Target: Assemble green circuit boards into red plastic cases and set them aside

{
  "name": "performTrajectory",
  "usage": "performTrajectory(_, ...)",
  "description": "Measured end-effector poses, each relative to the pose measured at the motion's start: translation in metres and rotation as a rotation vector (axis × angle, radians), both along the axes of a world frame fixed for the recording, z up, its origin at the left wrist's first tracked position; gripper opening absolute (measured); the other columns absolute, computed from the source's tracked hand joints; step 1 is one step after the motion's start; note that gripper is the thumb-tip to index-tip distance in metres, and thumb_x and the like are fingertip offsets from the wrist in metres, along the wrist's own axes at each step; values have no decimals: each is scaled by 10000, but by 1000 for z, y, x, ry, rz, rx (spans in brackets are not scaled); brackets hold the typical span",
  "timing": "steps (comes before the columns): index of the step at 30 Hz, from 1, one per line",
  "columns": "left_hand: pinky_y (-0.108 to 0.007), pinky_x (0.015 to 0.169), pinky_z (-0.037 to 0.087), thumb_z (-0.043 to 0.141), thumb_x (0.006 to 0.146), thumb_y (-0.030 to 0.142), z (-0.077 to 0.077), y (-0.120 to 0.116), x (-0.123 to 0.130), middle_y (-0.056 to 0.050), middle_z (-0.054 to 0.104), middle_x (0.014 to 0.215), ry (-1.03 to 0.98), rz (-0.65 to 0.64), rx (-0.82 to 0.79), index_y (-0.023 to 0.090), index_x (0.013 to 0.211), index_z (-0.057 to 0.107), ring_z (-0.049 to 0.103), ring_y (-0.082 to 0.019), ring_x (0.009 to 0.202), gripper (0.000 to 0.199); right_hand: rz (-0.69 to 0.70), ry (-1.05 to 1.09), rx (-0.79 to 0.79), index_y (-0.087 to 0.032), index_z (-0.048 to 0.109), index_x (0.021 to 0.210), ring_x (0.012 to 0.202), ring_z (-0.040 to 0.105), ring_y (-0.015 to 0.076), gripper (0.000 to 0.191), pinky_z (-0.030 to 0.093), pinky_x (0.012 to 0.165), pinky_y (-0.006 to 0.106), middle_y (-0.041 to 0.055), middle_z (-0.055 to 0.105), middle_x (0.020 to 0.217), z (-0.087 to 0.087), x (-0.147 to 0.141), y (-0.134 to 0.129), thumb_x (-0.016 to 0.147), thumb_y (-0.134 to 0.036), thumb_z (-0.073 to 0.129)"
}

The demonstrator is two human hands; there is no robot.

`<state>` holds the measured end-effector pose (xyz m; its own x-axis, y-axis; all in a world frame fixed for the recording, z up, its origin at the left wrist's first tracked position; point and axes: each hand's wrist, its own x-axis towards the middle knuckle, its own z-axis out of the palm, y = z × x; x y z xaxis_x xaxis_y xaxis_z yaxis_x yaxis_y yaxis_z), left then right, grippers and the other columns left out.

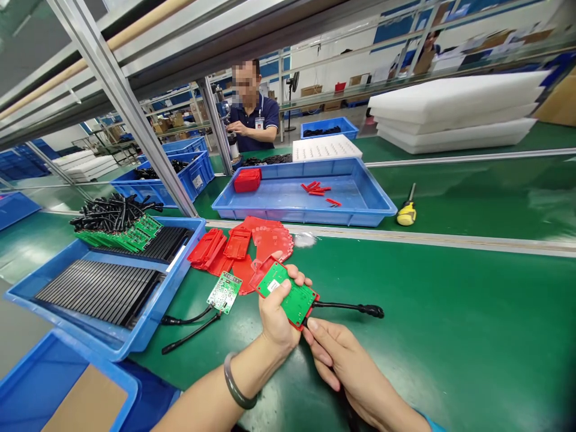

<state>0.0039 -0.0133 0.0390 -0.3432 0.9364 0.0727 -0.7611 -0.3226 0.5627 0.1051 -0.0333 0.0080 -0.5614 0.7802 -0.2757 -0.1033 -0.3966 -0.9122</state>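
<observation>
My left hand (276, 318) is closed around a red plastic case (261, 277) with a green circuit board (297, 302) lying in it, thumb pressed on the board near a white label. One black cable with a connector (371, 310) sticks out to the right from the case. At the case's lower corner, my right hand (339, 357) pinches a second black cable, mostly hidden by the fingers. Left of my hands, another circuit board (225, 293) with two black cables lies on the green bench. Behind it are red case parts (237, 243) and fanned red sheets (272, 240).
A blue tray (198, 231) at left holds black slats and stacked boards with cables. Farther back, a wide blue tray (303, 213) contains red pieces. A yellow-handled screwdriver (407, 213) and white foam sheets (454, 111) lie right. Another person (254, 117) works across the bench.
</observation>
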Motion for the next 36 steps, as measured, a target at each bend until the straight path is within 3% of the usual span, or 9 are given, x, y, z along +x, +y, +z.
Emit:
performTrajectory(4,-330,795,454,622,726,142,-1,2,-2,-15,535,830,25,-23,-8,240,1089,581,514,-139,742,378,46,-145,206,-166,553,734,420,562,141,550,353,382,202,5,564,514,-6,4,3,862,-688,436)
performTrajectory(7,-320,773,450,643,709,155,0,4,-7,-11,531,833,40,-67,-44,245,1108,571,514,-136,735,415,36,-318,642,-176,616,775,592,638,179,459,468,544,265,51,671,688,-1,16,9,959,-537,401)
performTrajectory(11,-313,759,446,663,682,153,1,7,-12,-5,531,842,18,-77,-83,260,1144,545,512,-130,726,488,-320,-558,1449,-158,636,1005,767,581,203,187,419,701,315,83,656,865,14,34,22,979,-267,486)
performTrajectory(15,-309,755,443,653,682,149,0,7,-11,-4,528,836,-7,-95,-87,258,1145,543,510,-127,718,488,-294,-860,1665,-150,632,843,657,482,204,349,296,604,331,68,582,713,18,36,29,1023,-259,354)
performTrajectory(19,-304,737,444,652,679,152,-2,6,-9,1,527,832,16,-48,-118,274,1170,528,513,-130,714,521,-237,-840,1618,-180,543,660,542,425,167,457,272,594,323,14,493,575,8,28,24,1040,-281,310)
performTrajectory(25,-283,745,434,646,675,130,-2,7,-8,5,500,821,-66,-126,-108,254,1104,553,497,-115,711,456,-253,-791,1622,-132,642,876,640,514,180,350,311,622,311,48,583,699,16,35,29,1030,-291,371)
performTrajectory(29,-272,721,426,650,663,135,0,6,-8,8,483,825,-105,-168,-117,254,1048,565,497,-115,712,412,-301,-726,1610,-162,638,757,568,490,167,351,306,584,313,34,584,635,21,38,31,1010,-264,416)
performTrajectory(31,-279,713,427,653,662,152,1,5,-8,8,480,832,-89,-153,-119,265,1054,560,499,-122,717,418,-285,-618,1386,-176,633,750,549,510,158,360,333,572,299,24,597,623,19,34,28,1004,-302,411)
performTrajectory(36,-294,740,426,653,670,172,1,3,-5,6,485,827,-27,-77,-79,281,1118,541,493,-127,725,474,-141,-274,432,-191,584,633,464,471,138,460,342,477,256,5,554,519,11,20,19,877,-575,513)
